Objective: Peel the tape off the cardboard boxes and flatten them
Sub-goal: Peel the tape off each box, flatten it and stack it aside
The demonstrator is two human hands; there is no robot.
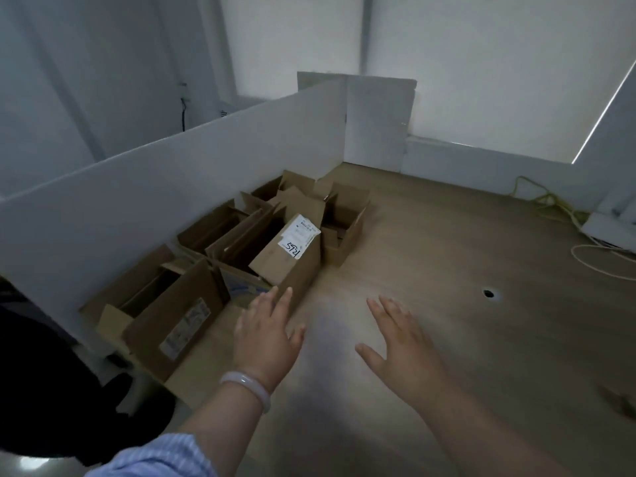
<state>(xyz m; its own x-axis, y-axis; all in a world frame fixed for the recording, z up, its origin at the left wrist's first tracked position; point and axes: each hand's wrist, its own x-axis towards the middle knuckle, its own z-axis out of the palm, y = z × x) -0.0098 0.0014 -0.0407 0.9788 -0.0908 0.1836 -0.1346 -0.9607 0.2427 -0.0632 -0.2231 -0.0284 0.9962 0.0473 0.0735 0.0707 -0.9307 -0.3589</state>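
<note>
Wood-grain desk (447, 270) runs along a white partition (172, 173), and the cardboard boxes stand in a row against it. Both arms reach forward, palms down. The left hand (266, 333), with a pale bracelet (246, 383) on its wrist, spreads relaxed fingers just short of the labelled box (292, 270); whether they touch it cannot be told. The right hand (402, 342) hovers over bare desk, fingers splayed, holding nothing. At least four boxes show, flaps open: the nearest box (179, 321), the labelled one with cardboard sheets standing inside, and a far box (344, 232).
</note>
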